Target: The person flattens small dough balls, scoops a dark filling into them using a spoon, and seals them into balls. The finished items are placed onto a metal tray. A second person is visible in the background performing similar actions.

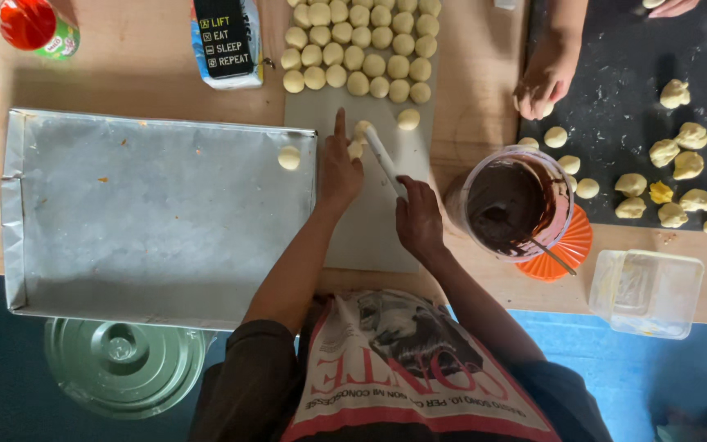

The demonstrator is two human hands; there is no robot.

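- Left hand, centre frame: index finger extended, remaining fingers pinching a small dough ball on the grey board.
- Right hand clenched around a white knife.
- Risk: blade beside the fingertips may nick them.
- Risk: elbow may tip the chocolate tub, lower right.

Single head-worn view, looking steeply down, close over wooden table, the person's own torso at bottom edge.

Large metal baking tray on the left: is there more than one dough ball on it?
No, the large metal baking tray holds a single pale dough ball, near its top right corner, beside the left hand.
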